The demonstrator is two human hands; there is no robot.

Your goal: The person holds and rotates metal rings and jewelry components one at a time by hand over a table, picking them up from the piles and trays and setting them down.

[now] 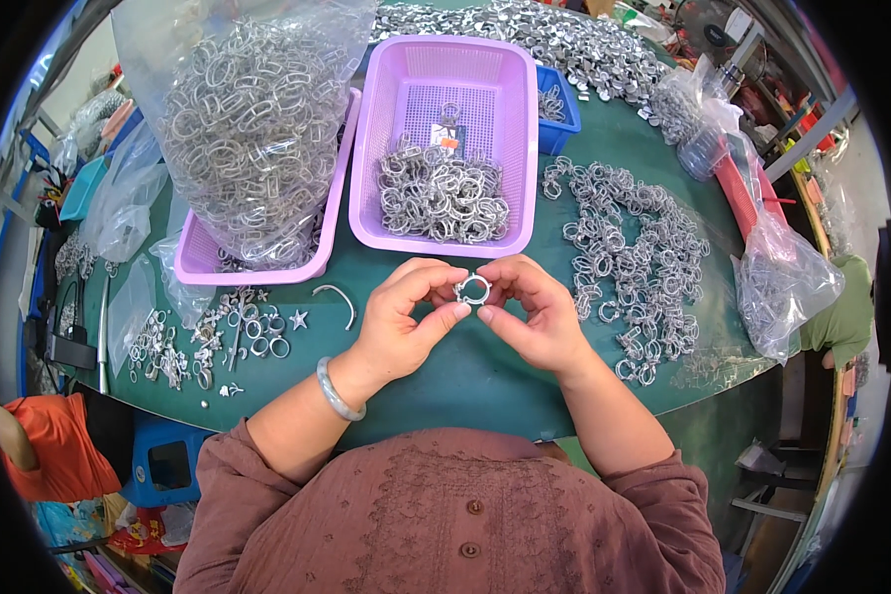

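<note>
Between my two hands, above the near part of the green table, is a silver metal ring (475, 289) with small knobs on its rim. My left hand (411, 309) pinches its left side between thumb and fingers. On the other side, the fingertips of my right hand (530, 309) close on the ring too. Just beyond my hands stands a purple plastic basket (521, 129) with a heap of similar silver rings (444, 198) in its near half and a small tag lying on them. To the right, many more rings (634, 257) are spread in a loose pile.
A second purple basket (196, 259) at left carries a big clear bag of rings (257, 129). Loose small metal parts (208, 342) lie nearer. Silver pieces (535, 40) cover the far table (465, 401), by a blue bin (564, 129). People sit at both sides.
</note>
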